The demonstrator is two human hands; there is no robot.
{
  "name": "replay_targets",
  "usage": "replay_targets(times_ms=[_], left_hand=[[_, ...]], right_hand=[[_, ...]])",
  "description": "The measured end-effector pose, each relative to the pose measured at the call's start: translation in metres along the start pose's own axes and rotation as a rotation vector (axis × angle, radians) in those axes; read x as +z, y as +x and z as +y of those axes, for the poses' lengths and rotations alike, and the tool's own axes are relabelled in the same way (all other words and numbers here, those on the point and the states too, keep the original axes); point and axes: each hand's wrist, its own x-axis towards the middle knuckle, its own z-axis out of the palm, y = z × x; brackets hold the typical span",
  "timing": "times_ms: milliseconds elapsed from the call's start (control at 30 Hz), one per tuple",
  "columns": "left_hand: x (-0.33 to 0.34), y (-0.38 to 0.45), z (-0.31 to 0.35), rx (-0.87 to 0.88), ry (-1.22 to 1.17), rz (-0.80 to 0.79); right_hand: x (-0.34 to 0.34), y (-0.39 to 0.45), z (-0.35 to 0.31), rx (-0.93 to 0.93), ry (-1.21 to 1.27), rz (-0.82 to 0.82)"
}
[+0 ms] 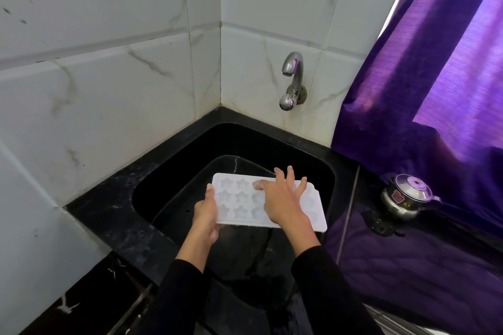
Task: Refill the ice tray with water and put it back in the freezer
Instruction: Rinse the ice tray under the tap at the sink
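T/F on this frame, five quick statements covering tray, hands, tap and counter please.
1. The ice tray is held over the black sink. True.
2. Water is running from the tap. False: no stream is visible at the spout.
3. The left hand grips the tray's left edge. True.
4. The right hand is on the tap handle. False: it lies on top of the tray with fingers spread.
5. A small steel kettle stands on the counter to the right of the sink. True.
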Motion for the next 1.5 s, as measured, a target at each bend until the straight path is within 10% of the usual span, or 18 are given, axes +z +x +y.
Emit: replay_targets(times_ms=[1500], left_hand=[[0.004, -0.006, 0.004, 0.0, -0.033, 0.017]], right_hand=[[-0.002, 0.018, -0.029, -0.123, -0.097, -0.006]])
